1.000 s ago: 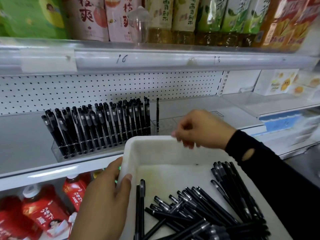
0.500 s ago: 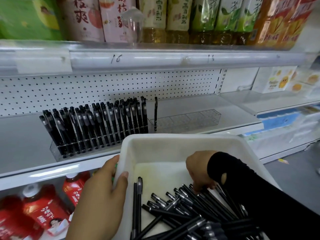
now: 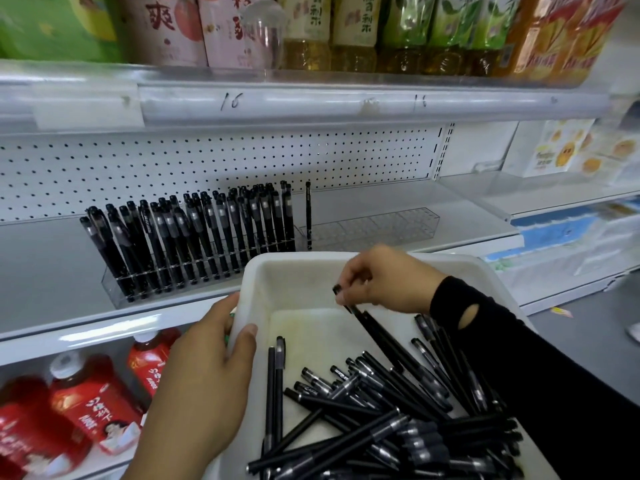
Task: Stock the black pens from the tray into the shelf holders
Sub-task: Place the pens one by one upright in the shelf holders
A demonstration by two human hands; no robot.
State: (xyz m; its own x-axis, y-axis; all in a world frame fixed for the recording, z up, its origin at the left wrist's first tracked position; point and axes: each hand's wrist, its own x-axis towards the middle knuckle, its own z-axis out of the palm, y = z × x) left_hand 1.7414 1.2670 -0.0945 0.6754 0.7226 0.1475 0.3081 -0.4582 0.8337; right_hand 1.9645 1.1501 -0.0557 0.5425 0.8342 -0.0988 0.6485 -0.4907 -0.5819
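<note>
1. Pen (image 3: 375, 329), black: pinched near its upper end by the right hand (image 3: 384, 278), fingers curled round the barrel. It slants down, with its lower end among the loose pile (image 3: 398, 410) in the white tray (image 3: 304, 271).
2. Left hand (image 3: 211, 362) grips the tray's left wall, thumb over the rim, and holds the tray in front of the shelf (image 3: 41, 271).
3. Left holder (image 3: 194, 237) on the shelf is packed with upright pens. The clear holder (image 3: 374, 225) just beside it carries a single pen (image 3: 308, 213) at its left end.
4. Handling, judged: light, stiff, smooth plastic, so the barrel is probably slippery. A pinch near the cap end leaves the tip free to find a slot. Pens in the pile lie crossed, so neighbours may drag along when one is lifted.
5. Next move, judged: lift it clear of the pile, turn it upright, and lower it into the slot beside the single pen.
</note>
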